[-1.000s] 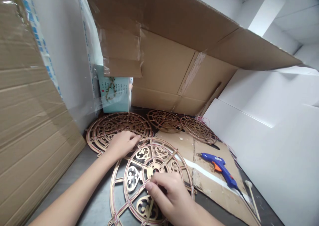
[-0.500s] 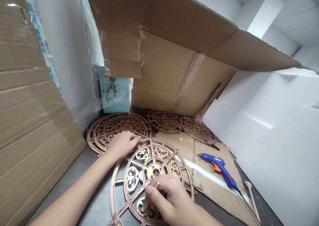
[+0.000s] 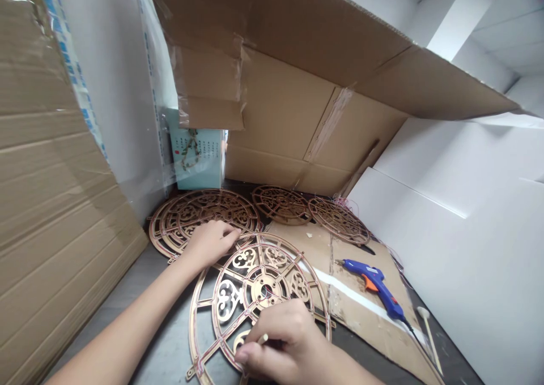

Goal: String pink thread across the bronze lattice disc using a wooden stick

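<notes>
A round, gold-brown fretwork disc (image 3: 238, 291) lies flat on the dark table in front of me. My right hand (image 3: 283, 339) is closed in a pinch on a thin pale stick (image 3: 260, 339) and rests on the disc's near part. My left hand (image 3: 210, 242) lies on the disc's far left rim, fingers curled down against it, holding nothing I can see. A second, larger fretwork disc (image 3: 199, 209) lies just beyond my left hand, partly under the first.
Two smaller fretwork discs (image 3: 281, 202) (image 3: 338, 219) lie further back. A blue glue gun (image 3: 374, 283) rests on a flattened cardboard sheet (image 3: 361, 311) at right, with a white stick (image 3: 429, 331) beside it. Cardboard boxes (image 3: 276, 107), white boards (image 3: 459, 249) and a teal box (image 3: 199, 155) surround the space.
My right hand has slid toward me down the disc, with the stick now pointing out between thumb and forefinger. My left hand has stayed on the rim.
</notes>
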The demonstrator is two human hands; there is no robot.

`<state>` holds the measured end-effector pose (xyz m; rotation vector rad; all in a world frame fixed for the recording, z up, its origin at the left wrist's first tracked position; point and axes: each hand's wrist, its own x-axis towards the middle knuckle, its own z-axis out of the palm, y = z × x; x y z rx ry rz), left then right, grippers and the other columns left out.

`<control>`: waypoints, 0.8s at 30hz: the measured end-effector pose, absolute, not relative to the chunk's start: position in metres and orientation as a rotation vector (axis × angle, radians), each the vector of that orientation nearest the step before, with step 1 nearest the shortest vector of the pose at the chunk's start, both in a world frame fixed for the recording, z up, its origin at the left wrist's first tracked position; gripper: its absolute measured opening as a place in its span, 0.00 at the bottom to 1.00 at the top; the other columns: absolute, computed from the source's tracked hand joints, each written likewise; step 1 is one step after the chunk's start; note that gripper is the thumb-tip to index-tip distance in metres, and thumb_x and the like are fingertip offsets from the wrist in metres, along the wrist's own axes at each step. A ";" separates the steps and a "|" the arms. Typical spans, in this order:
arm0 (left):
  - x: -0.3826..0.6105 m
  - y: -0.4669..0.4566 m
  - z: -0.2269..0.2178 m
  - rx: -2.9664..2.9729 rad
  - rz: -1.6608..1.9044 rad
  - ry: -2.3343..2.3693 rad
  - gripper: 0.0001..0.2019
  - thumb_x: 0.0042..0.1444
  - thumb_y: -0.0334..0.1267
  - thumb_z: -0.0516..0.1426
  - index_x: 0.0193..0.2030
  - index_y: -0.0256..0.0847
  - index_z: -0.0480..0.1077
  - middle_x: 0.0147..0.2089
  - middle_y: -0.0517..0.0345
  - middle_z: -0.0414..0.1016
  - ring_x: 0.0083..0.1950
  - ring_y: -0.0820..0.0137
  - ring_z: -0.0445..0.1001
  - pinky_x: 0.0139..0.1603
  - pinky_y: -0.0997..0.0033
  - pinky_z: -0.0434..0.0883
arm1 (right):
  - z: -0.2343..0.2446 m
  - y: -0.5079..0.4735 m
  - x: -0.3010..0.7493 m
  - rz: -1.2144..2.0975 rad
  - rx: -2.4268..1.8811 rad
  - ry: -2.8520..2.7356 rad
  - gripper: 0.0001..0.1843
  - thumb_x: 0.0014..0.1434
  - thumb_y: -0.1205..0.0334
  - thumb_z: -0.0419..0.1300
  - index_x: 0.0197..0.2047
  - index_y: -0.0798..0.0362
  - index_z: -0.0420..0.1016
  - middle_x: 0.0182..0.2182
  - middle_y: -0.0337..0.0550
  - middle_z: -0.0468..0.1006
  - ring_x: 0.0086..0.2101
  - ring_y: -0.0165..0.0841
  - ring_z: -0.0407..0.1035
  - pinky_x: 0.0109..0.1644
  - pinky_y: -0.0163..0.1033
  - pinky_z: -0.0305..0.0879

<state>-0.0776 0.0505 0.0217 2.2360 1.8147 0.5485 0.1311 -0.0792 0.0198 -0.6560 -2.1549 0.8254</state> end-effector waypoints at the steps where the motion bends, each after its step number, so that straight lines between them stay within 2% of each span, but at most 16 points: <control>1: -0.078 0.050 0.022 2.236 0.548 1.816 0.25 0.63 0.53 0.45 0.29 0.46 0.78 0.36 0.53 0.83 0.39 0.59 0.77 0.33 0.66 0.57 | 0.018 -0.079 0.131 0.802 -0.626 -2.173 0.23 0.68 0.49 0.59 0.29 0.55 0.81 0.20 0.43 0.77 0.22 0.28 0.68 0.28 0.33 0.60; 7: -0.077 0.048 0.023 2.243 0.548 1.817 0.24 0.63 0.53 0.46 0.30 0.46 0.78 0.35 0.53 0.83 0.38 0.59 0.77 0.33 0.66 0.56 | 0.004 -0.072 0.123 0.444 -0.351 -2.129 0.24 0.66 0.45 0.60 0.29 0.56 0.81 0.18 0.40 0.75 0.18 0.25 0.66 0.23 0.29 0.59; 12: -0.077 0.048 0.023 2.248 0.548 1.822 0.24 0.63 0.52 0.46 0.28 0.46 0.77 0.33 0.53 0.82 0.37 0.60 0.76 0.32 0.66 0.55 | 0.008 -0.073 0.124 0.597 -0.501 -2.083 0.17 0.69 0.55 0.59 0.33 0.56 0.80 0.25 0.43 0.81 0.25 0.26 0.72 0.31 0.28 0.65; 15: -0.077 0.048 0.023 2.250 0.550 1.822 0.24 0.63 0.52 0.46 0.28 0.46 0.76 0.33 0.53 0.82 0.37 0.60 0.76 0.32 0.67 0.55 | 0.011 -0.075 0.128 0.652 -0.633 -2.084 0.15 0.70 0.58 0.58 0.34 0.56 0.78 0.28 0.44 0.81 0.29 0.28 0.73 0.36 0.29 0.65; 21: -0.076 0.048 0.023 2.248 0.551 1.824 0.23 0.63 0.52 0.46 0.29 0.46 0.77 0.34 0.53 0.82 0.37 0.61 0.77 0.32 0.67 0.55 | 0.017 -0.074 0.132 0.686 -0.785 -2.192 0.19 0.70 0.60 0.53 0.26 0.53 0.63 0.24 0.38 0.70 0.27 0.27 0.63 0.34 0.32 0.58; 24: -0.076 0.049 0.022 2.249 0.548 1.830 0.23 0.63 0.52 0.47 0.31 0.46 0.79 0.35 0.53 0.83 0.38 0.60 0.77 0.32 0.67 0.56 | 0.018 -0.073 0.132 0.705 -0.817 -2.190 0.20 0.70 0.60 0.53 0.25 0.53 0.61 0.23 0.38 0.68 0.27 0.27 0.62 0.34 0.32 0.57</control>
